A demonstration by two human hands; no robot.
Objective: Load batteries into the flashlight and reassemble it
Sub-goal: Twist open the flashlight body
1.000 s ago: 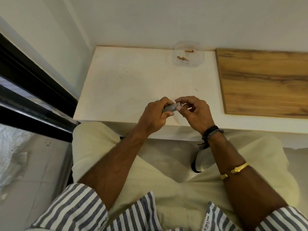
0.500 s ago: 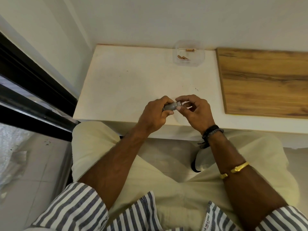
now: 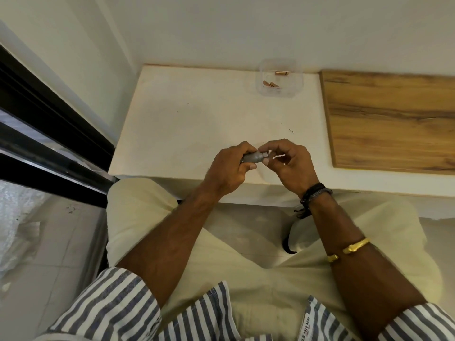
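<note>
White table (image 3: 197, 124) fills the middle, a wooden board (image 3: 394, 119) at three o'clock, a clear tub (image 3: 298, 77) of copper batteries (image 3: 270, 84) at twelve. Left hand (image 3: 229, 168) grips the grey flashlight (image 3: 252, 157) over the table's six o'clock edge. Right hand (image 3: 290, 163) pinches its tip, perhaps around a small part.

The hands cover most of the grey flashlight (image 3: 253, 157); its right end is too small to tell.
</note>
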